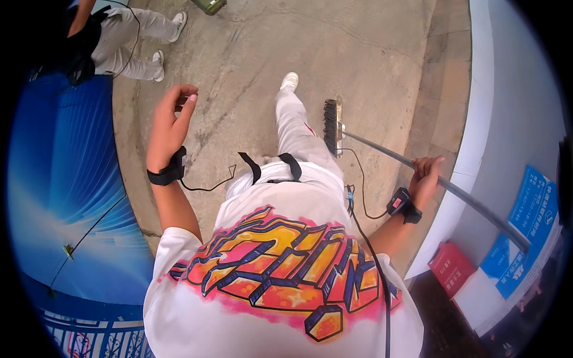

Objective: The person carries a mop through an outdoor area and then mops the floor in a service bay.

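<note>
The right hand (425, 179) is wrapping its fingers around the long dark handle (453, 190) of a push broom (332, 126), gripping it partway along the smooth, slender pole. From that grip the pole is running up and to the left toward the broom head, a flat pale block with a dense strip of stiff dark bristles, which is sitting just beyond the person's forward leg over the rough concrete ground (250, 77). The other end of the pole is extending down and to the right past the hand, across a pale wall (513, 89) that is carrying blue and red rectangular signs.

The left hand (170, 119) is hanging free, well apart from the broom and holding nothing, its fingers loosely curled with the tips drawing toward the thumb. Both wrists are wearing black padded straps, the left wrist strap (170, 170) and the right wrist strap (403, 206), each trailing a thin black cable toward the body.

The concrete is showing mottled grey with fine cracks and scuffs. Beyond the left hand, another person (128, 39) in light trousers and white shoes is standing. To the left of that hand, a glossy blue panel (65, 197) is curving along the ground.
</note>
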